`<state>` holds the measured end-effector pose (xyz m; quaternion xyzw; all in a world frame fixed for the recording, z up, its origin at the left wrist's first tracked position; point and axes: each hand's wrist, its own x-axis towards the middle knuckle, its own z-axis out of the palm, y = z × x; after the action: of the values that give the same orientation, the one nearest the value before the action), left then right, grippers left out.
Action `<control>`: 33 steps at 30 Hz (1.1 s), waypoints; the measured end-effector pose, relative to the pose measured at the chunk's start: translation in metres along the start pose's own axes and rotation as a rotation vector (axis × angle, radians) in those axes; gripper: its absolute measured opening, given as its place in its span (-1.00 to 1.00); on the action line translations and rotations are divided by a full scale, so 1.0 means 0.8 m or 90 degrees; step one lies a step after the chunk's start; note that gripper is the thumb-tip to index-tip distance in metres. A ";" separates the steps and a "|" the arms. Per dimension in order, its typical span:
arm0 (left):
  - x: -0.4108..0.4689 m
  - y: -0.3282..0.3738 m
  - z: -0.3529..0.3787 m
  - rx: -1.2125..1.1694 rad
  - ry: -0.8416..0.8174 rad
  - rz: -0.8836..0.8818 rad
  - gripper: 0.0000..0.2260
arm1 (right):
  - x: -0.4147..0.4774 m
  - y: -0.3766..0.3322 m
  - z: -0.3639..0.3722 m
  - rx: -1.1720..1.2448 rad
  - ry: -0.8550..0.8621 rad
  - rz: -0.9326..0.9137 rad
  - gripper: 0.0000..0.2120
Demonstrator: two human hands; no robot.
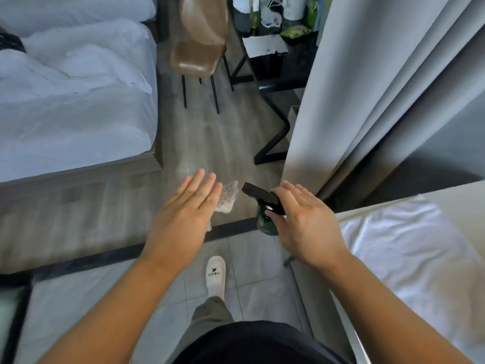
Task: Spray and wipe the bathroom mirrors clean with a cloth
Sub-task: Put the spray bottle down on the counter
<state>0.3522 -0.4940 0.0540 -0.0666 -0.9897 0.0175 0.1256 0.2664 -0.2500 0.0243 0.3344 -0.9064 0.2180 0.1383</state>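
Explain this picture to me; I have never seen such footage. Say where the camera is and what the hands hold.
No machine here: a person wears one wide-angle camera on the head, looking forward and down at their own arms. The left hand has straight fingers, and a patterned cloth sticks out from under it; the grip itself is hidden. The right hand holds a spray bottle with a black head and dark green body. Below is a foot in a white slipper on grey tiles. Ahead stand a bed with white bedding, a brown chair and a grey curtain; a white towel lies at right. No mirror shows.
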 end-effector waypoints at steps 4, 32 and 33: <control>0.100 -0.058 0.028 -0.031 -0.012 0.115 -0.31 | 0.050 0.011 0.026 -0.079 0.045 0.087 -0.72; 0.609 0.114 0.122 -0.135 0.031 0.771 -0.51 | 0.119 0.254 0.029 -0.289 0.331 0.660 -0.65; 0.620 0.128 0.126 -0.138 0.031 0.789 -0.51 | 0.118 0.258 0.026 -0.295 0.331 0.679 -0.64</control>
<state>-0.1358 -0.3265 0.0729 -0.6404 -0.7603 -0.0150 0.1073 0.0572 -0.1711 -0.0192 -0.2655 -0.9088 0.1291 0.2948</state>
